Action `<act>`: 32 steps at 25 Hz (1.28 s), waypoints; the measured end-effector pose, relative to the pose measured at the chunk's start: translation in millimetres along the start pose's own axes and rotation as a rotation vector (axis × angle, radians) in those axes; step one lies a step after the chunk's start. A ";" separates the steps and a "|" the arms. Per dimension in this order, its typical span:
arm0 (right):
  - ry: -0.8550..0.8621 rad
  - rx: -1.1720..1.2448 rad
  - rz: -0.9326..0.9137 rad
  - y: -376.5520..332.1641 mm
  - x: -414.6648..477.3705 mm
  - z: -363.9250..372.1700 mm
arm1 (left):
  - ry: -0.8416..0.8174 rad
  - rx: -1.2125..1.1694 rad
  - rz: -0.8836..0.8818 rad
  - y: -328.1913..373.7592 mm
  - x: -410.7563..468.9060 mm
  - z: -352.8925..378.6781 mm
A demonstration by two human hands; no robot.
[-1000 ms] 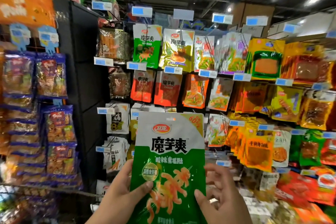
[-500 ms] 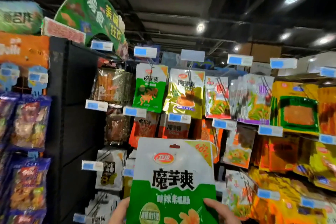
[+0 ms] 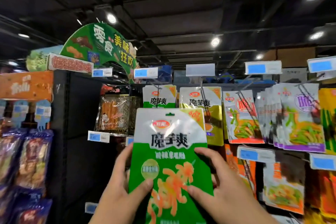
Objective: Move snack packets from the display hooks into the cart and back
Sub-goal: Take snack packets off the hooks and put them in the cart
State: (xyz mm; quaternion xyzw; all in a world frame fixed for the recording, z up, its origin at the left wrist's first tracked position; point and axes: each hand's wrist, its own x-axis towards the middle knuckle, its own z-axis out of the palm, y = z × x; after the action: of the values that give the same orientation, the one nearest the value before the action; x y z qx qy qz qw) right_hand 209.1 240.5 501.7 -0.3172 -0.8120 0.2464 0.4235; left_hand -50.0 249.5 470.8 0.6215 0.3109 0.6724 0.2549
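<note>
I hold a green and white snack packet upright in front of the display. My left hand grips its left edge with the thumb on the front. My right hand grips its right edge the same way. The packet's hang hole is just below a matching green packet that hangs on a top-row hook. A gold packet of the same brand hangs to the right of that one. The cart is out of view.
Rows of hooks with snack packets and blue price tags fill the right side. A black end panel stands left of the hooks. Purple packets hang at far left. A green arched sign tops the display.
The view has tilted upward. Both hands have raised the green packet toward the top row, so it now overlaps the matching hanging packet.
</note>
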 end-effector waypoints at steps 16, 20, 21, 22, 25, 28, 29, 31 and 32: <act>0.137 -0.222 -0.219 48.0 212.3 5.0 | 0.148 0.174 0.059 -41.0 152.9 -50.5; 0.140 -0.137 -0.168 46.9 237.4 20.3 | 0.105 0.106 0.018 -50.1 180.3 -77.4; 0.140 -0.126 -0.159 46.8 242.4 23.9 | 0.092 0.092 0.012 -52.6 186.0 -82.3; 0.146 -0.108 -0.149 46.2 246.7 27.5 | 0.078 0.080 0.009 -56.6 191.2 -86.9; 0.163 -0.092 -0.142 44.6 256.6 32.8 | 0.050 0.069 0.010 -64.6 203.1 -93.8; 0.175 -0.090 -0.143 42.7 259.8 32.5 | 0.035 0.040 0.059 -67.8 210.4 -100.2; 0.186 -0.090 -0.142 42.7 259.8 32.4 | 0.020 0.026 0.069 -67.9 212.4 -101.5; 0.204 -0.094 -0.139 42.3 260.5 31.5 | -0.012 0.005 0.074 -71.2 218.5 -101.7; 0.209 -0.095 -0.138 41.9 261.4 30.7 | -0.015 0.003 0.071 -73.5 221.6 -100.9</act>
State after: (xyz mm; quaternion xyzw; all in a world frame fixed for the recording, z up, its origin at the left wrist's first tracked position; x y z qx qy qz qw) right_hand 81.0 454.1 596.6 -0.3043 -0.7941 0.1437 0.5061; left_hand -175.1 450.6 563.5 0.6375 0.2877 0.6759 0.2324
